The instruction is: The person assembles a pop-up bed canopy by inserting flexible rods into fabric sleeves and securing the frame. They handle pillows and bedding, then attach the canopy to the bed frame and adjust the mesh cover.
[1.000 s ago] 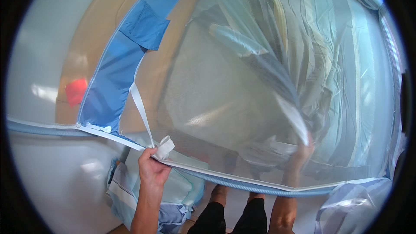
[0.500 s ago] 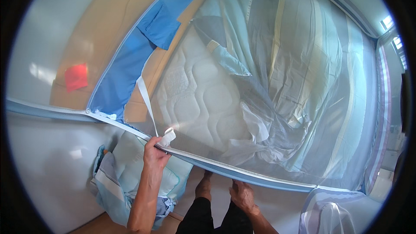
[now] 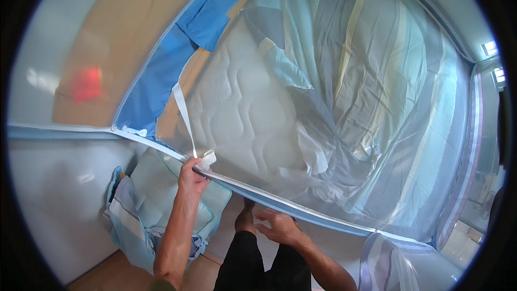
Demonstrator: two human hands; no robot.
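Netting (image 3: 377, 129) over the mattress (image 3: 242, 118) was held taut because left hand (image 3: 193, 175) clenched its hem at seven o'clock, while right hand (image 3: 277, 226) hovered released.

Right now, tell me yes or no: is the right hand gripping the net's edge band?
No, the right hand hangs open below the edge band; only the left hand grips it.

mattress (image 3: 242, 113): quilted white cloth | net (image 3: 377, 129): sheer mesh | strap (image 3: 183, 113): matt ribbon
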